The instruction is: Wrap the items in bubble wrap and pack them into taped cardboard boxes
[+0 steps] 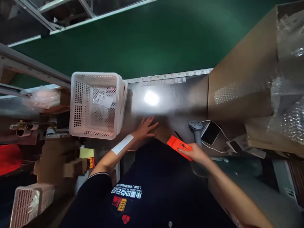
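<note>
My left hand [145, 127] lies flat with fingers stretched out on a brown cardboard piece [163, 133] on the steel table [166, 98], a white band around its wrist. My right hand [194, 152] grips an orange tool [178, 145], likely a box cutter, whose tip points at the cardboard's right edge. Much of the cardboard is hidden behind my dark shirt.
A white perforated plastic basket [96, 104] with a paper label stands to the left. A grey handheld barcode scanner [196, 130] and a dark phone [210, 133] with a cable lie to the right. Large cardboard boxes [239, 82] with bubble wrap [288, 63] fill the right. A green conveyor belt [147, 38] runs behind.
</note>
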Demonstrator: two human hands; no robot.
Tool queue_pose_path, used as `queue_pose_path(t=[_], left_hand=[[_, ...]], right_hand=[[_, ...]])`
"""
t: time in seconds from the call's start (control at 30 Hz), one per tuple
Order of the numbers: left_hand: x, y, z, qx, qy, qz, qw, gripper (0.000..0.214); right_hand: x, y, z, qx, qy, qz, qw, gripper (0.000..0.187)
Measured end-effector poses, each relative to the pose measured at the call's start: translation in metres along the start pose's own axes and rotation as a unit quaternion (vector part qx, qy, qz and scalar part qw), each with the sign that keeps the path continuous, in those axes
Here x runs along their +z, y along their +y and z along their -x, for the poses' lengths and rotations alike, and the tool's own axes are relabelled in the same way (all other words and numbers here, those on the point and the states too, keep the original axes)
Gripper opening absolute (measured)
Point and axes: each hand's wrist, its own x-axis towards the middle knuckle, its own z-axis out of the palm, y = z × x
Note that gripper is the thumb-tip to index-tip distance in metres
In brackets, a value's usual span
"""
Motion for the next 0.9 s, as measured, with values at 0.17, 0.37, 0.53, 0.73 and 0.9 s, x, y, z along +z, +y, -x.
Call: queue_pose_path(t=[0.17,0.37,0.53,0.73,0.9], left_hand=[[0.014,0.019,0.011,0.088,-0.036,-0.129,0.987,0.075],[-0.001,0.008,0.014,0.027,-0.06,-0.203,0.977,0.099],[-0.005,0.01,0.014,0.025,-0.048,-0.2,0.978,0.088],[-0.01,0.015,0.015,0.049,-0.059,-0.23,0.97,0.08],[-0.02,0.038,0.003,0.018,-0.05,-0.258,0.965,0.062]], right_hand=[[0.015,-0.032,-0.024,-0.016,-0.023,-0.007,1.0,0.055],[0.017,-0.059,-0.042,-0.046,-0.05,-0.001,0.998,0.056],[-0.009,-0.032,-0.013,-0.015,-0.05,0.087,0.995,0.06],[-0.006,-0.057,-0.041,0.035,-0.054,0.225,0.972,0.052],[0.016,-0.114,-0.063,-0.005,-0.042,0.35,0.936,0.043]])
